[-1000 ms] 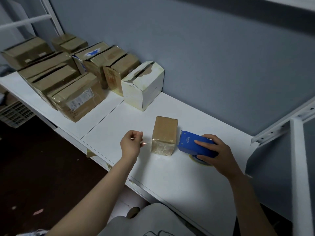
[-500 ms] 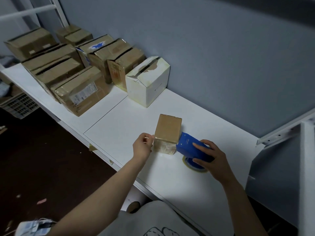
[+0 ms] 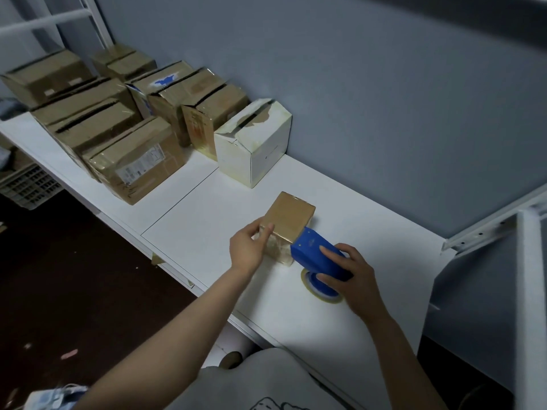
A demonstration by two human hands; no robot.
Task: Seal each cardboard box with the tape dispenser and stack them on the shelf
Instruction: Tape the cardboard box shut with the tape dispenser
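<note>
White laminate makes up the shelf (image 3: 207, 208) that carries everything here, running along the grey wall (image 3: 384, 99). Take the small box (image 3: 291, 216) near the shelf's front edge as the landmark. Far to its left and toward the wall stands a cluster of larger cardboard boxes (image 3: 97, 113), several with their top flaps visibly unsealed; closest of that group, just to the left and behind, is a battered white box (image 3: 254, 146). The small box itself lies with its long axis running from the front edge toward the wall, its brown top face glossy with tape. The left hand (image 3: 251, 247) closes loosely around its near left corner, thumb on the side and fingers curled over the top edge, steadying it. The right hand (image 3: 352, 270) grips the blue tape dispenser (image 3: 319, 257) firmly from above; the dispenser's nose touches the box's near right corner, with the tape roll (image 3: 321, 288) resting on the shelf just nearer the person. Judging by this, the dispenser hand is the working one, and a pull would travel along the box's long axis, away from the body.
</note>
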